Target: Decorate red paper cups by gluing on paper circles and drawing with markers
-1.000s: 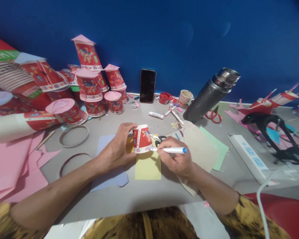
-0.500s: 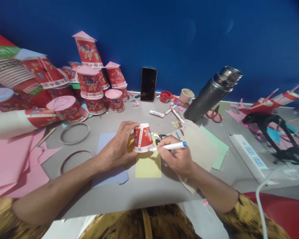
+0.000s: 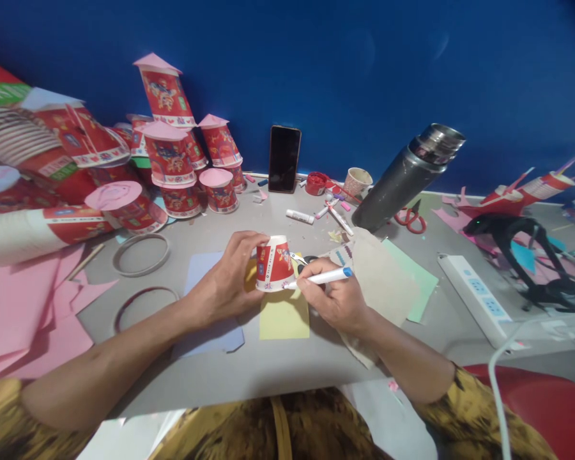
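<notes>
A red and white paper cup, rim down, is gripped from the left by my left hand, thumb low and fingers round its top. My right hand pinches a white felt-tip pen with a blue end. Its tip meets the white band near the cup's rim, where small purple marks show. Under the cup lies a yellow sheet of paper, with a lilac sheet to its left. Scissors lie behind the cup, partly hidden by my right hand.
Stacked cups with pink paper roofs stand at the left by pink sheets and tape rings. A phone, loose markers and a dark flask sit at the back. A power strip lies right.
The pen tip has shifted slightly left along the cup's lower band, and my right hand with it. My left hand still holds the cup. The whole view has moved a little.
</notes>
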`<state>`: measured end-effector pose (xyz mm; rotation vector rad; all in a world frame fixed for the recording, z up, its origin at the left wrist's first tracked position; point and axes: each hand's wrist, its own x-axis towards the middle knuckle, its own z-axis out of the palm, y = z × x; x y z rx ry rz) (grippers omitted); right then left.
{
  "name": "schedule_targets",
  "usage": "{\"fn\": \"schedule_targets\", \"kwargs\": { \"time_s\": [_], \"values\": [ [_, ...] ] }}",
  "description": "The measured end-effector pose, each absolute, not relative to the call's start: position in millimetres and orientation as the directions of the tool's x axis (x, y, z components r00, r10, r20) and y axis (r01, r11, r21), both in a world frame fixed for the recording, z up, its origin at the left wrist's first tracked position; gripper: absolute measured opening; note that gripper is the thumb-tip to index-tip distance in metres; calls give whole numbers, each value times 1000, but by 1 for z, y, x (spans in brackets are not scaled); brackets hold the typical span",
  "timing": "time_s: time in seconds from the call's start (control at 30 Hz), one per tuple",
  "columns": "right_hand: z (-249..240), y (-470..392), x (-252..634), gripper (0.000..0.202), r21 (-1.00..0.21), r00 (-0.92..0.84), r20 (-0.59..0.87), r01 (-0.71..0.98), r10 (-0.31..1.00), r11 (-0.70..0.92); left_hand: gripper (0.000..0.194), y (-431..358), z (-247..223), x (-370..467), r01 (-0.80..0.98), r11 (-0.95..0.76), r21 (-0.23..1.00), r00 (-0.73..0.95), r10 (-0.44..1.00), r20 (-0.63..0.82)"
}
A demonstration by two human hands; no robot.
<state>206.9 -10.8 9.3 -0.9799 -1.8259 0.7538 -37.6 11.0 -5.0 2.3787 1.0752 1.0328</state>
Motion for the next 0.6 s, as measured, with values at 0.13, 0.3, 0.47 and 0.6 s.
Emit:
{"fn": "schedule_targets", "kwargs": {
  "time_s": [0.13,0.3,0.47,0.6],
  "values": [
    [6,-12,210,11,-841,-194,405,304,894,447,76,12,-7,-37,505,-665,550,436,747,502],
    [4,-11,215,11,-848,-142,412,300,900,436,75,13,-7,-40,518,-664,539,451,747,488],
    [6,-11,213,10,-830,-204,426,298,881,471,69,13,-3,-39,517,-644,564,451,765,460],
    [6,-11,212,9,-834,-205,420,297,884,465,68,12,0,-37,506,-638,581,441,770,462]
  ]
}}
